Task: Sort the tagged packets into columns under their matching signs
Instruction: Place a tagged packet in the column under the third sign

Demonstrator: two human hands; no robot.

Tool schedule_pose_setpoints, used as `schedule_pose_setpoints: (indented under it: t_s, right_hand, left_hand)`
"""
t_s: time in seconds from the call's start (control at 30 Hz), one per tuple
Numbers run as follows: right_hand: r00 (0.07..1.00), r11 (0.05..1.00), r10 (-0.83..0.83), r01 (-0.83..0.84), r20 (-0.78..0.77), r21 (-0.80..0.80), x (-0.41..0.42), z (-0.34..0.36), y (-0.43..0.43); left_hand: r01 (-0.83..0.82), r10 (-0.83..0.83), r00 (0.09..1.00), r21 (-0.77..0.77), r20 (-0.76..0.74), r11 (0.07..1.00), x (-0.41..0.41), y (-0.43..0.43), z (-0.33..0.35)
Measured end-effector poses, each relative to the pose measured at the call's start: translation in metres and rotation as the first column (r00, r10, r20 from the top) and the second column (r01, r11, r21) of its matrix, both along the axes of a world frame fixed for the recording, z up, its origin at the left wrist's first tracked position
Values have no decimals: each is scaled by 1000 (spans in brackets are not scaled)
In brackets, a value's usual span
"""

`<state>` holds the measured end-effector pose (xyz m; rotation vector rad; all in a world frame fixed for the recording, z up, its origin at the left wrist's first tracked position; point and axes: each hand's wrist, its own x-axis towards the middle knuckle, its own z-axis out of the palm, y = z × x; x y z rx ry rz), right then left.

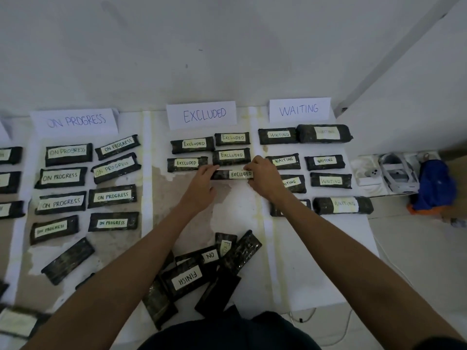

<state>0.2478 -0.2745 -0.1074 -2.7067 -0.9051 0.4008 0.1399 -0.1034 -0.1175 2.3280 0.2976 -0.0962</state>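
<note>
Three paper signs stand along the wall: ON PROGRESS (75,120), EXCLUDED (202,114) and WAITING (299,109). Dark packets with pale tags lie in two-wide columns under each. One packet tagged EXCLUDED (233,174) lies in the middle column, below several other EXCLUDED packets (192,144). My left hand (201,184) grips its left end and my right hand (262,176) grips its right end. A loose heap of packets (202,271) lies near me, one tagged FINISH, one NO. My right forearm hides part of the WAITING packets (326,161).
A packet with no visible tag (68,260) lies tilted below the ON PROGRESS packets (67,154). More packets run off the left edge (10,155). White boxes (394,173) and a blue object (436,188) sit at the right. A white cable (394,263) trails over the floor.
</note>
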Motion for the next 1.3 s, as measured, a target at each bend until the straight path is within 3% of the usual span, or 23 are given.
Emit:
schedule_pose_setpoints:
  t_s: [0.27,0.5,0.7,0.87,0.97,1.07,1.17,1.23,1.3]
  right_hand:
    - [975,999,24,-14,-223,46,27,-23,6]
    - [978,990,85,-62,-188,123,25,-27,-3]
    - [987,962,126,-96,-103,257,-23,-7,-26]
    - [873,933,357,-347,-333,91,-80,7,-52]
    - [830,860,491,-510,-264,-3,-104,-5,-64]
    - [822,827,555,-562,-130,-27,-117,-17,-72]
    - [854,861,505,-509,-127,0,-121,-18,-73]
    - [894,932,359,-356,-267,63,-119,-8,-71]
    - [869,987,156,-118,-469,111,-115,3,-71]
  left_hand:
    - [31,-33,997,-29,-70,999,11,4,-23]
    - [59,-59,998,97,5,994,4,6,-24]
    - [52,-54,998,114,12,992,-20,3,-17]
    - [52,-53,999,68,9,996,-52,-10,-12]
    - [85,-85,996,43,-13,995,-72,-17,-13]
    - [126,-126,991,12,-41,992,-88,-26,-15]
    - [120,-123,990,-50,-75,992,-97,-32,-10]
    - [43,-64,988,-146,-139,988,-100,-35,-3]
    - [-99,39,976,-278,-213,955,-101,-36,7]
